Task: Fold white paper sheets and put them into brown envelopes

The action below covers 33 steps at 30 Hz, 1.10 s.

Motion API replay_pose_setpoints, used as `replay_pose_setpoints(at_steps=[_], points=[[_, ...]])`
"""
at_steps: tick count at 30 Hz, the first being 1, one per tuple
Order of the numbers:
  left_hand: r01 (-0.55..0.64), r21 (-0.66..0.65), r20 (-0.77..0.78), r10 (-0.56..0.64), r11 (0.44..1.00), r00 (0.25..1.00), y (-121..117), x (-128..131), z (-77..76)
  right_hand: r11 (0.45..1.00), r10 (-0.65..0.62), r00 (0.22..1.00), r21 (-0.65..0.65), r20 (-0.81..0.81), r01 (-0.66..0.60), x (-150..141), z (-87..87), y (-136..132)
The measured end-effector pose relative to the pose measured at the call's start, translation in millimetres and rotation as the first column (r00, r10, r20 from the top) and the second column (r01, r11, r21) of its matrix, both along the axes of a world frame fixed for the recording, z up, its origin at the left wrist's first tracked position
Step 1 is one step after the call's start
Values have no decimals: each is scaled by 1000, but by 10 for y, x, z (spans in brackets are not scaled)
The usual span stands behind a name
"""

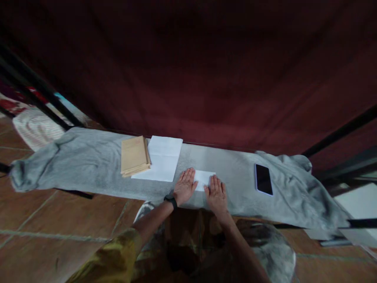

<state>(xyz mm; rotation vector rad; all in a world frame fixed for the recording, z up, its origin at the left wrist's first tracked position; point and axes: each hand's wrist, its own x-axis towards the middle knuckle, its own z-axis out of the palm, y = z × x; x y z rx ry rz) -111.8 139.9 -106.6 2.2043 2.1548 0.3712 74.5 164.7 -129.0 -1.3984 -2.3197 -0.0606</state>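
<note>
Pressing small white paper (202,180) onto grey-draped tabletop (235,169) | left hand (184,186), right hand (217,196) are lying flat, unclenched, at its sides | probably light, easily creased; edges seeming best to hold

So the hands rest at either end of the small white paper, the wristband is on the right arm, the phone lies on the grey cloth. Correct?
No: the head view shows the wristband on the left arm. Otherwise yes: left hand and right hand rest at either end of the small white paper, the phone lies on the grey cloth.
</note>
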Motion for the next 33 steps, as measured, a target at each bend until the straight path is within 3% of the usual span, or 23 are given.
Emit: replay_pose_setpoints(at_steps=[5, 9, 14, 18, 25, 33], points=[[-33, 12, -69, 34, 999, 997, -16, -129, 0, 1000, 15, 1000, 8, 1, -15, 116, -51, 46], [-50, 65, -106, 56, 997, 993, 44, 32, 58, 993, 43, 999, -108, 23, -41, 215, -57, 56], [235, -6, -43, -235, 972, 971, 272, 471, 86, 967, 61, 998, -248, 10, -57, 279, 38, 59], [310, -46, 0, -311, 950, 951, 380, 609, 30, 931, 92, 996, -354, 3, -85, 377, 147, 136], [288, 9, -63, -287, 958, 956, 288, 401, 2, 888, 164, 986, -429, -39, -165, 536, 323, 206], [68, 7, -97, -67, 998, 993, 108, 4, -50, 834, 173, 985, -527, -29, -162, 541, 490, 189]])
